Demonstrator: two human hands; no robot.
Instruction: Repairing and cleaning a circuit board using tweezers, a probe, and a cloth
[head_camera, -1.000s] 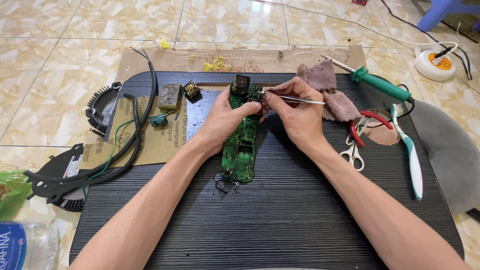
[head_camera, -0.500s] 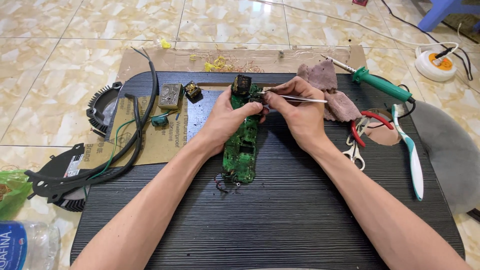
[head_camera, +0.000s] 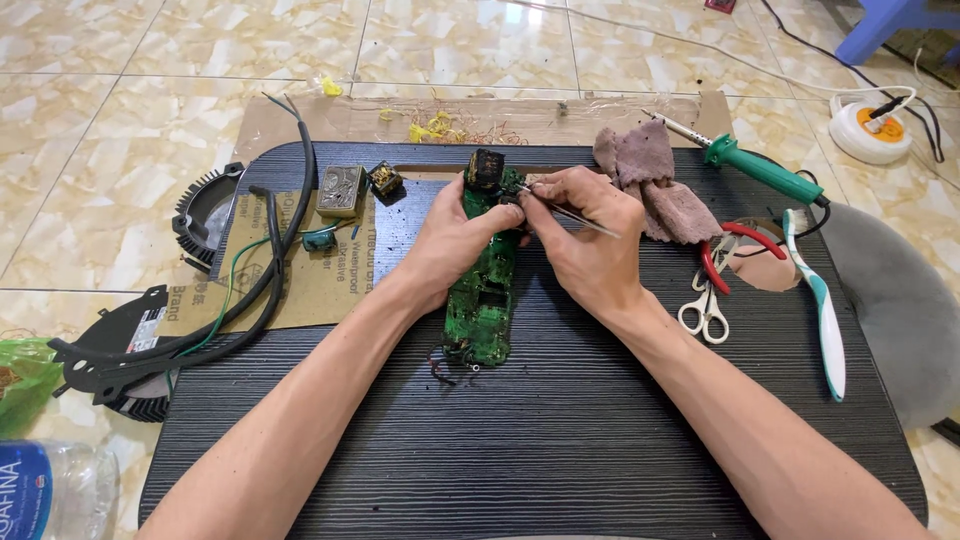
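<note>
Head view: hands (head_camera: 530, 235) on green circuit board (head_camera: 483, 290).

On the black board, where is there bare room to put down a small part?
The near strip of the black board is bare, between the two forearms and below the green circuit board. It is crowded on the right by the scissors and toothbrush, and on the left by the black cables.
</note>
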